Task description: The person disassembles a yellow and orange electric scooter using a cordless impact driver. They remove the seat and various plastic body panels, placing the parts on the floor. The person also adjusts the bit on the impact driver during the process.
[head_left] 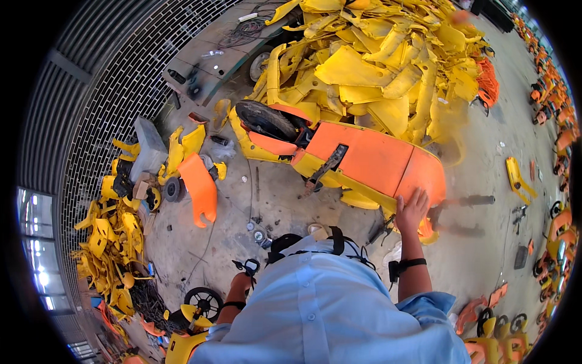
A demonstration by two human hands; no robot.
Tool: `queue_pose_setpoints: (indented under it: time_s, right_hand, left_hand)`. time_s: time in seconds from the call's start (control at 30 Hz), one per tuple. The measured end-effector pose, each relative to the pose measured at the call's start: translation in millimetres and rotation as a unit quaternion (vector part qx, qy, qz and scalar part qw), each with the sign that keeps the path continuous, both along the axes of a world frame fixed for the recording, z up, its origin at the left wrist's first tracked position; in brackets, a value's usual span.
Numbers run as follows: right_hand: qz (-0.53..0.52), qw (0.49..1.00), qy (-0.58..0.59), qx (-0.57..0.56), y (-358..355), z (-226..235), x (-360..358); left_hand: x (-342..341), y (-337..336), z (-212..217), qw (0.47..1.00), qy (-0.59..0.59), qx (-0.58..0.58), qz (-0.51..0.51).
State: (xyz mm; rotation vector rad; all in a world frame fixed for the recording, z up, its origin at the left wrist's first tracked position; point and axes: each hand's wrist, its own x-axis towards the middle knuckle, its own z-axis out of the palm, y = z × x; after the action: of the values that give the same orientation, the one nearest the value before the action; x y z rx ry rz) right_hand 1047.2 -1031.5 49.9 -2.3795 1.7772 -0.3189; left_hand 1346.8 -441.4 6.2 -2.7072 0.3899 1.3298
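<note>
An orange and yellow scooter body lies on its side in front of me, with a black-tyred wheel at its left end. My right hand rests on the orange panel near the right end, its fingers spread and nothing held. A dark metal lever-like part sticks out of the body's near side. Low at my left side is my left hand, next to a small black strapped device; its fingers do not show clearly.
Behind the scooter body rises a large heap of yellow panels. A smaller pile of yellow parts stands at left, near a loose orange panel and a grey bin. A yellow part lies on the floor at right.
</note>
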Motion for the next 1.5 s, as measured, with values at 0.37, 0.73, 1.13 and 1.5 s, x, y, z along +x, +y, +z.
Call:
queue_pose_setpoints:
  time_s: [0.37, 0.73, 1.13, 1.5]
  right_hand:
    - [0.026, 0.999, -0.007, -0.033, 3.4, -1.2, -0.5]
    - [0.028, 0.998, -0.001, -0.051, -1.8, -8.3, -0.4]
    - [0.032, 0.998, -0.001, -0.045, -2.6, -7.5, -3.3]
    - [0.032, 0.998, 0.009, -0.044, -3.8, -8.6, -4.5]
  left_hand:
    - [-26.8, 7.9, -9.9, 0.987, 0.04, 0.079, 0.134]
    - [-30.7, -2.2, -6.7, 0.996, -0.017, 0.015, 0.088]
    - [-28.1, 6.2, -34.4, 0.998, -0.032, 0.025, 0.038]
    - [-29.2, -1.4, -14.9, 1.0, -0.012, 0.009, 0.015]
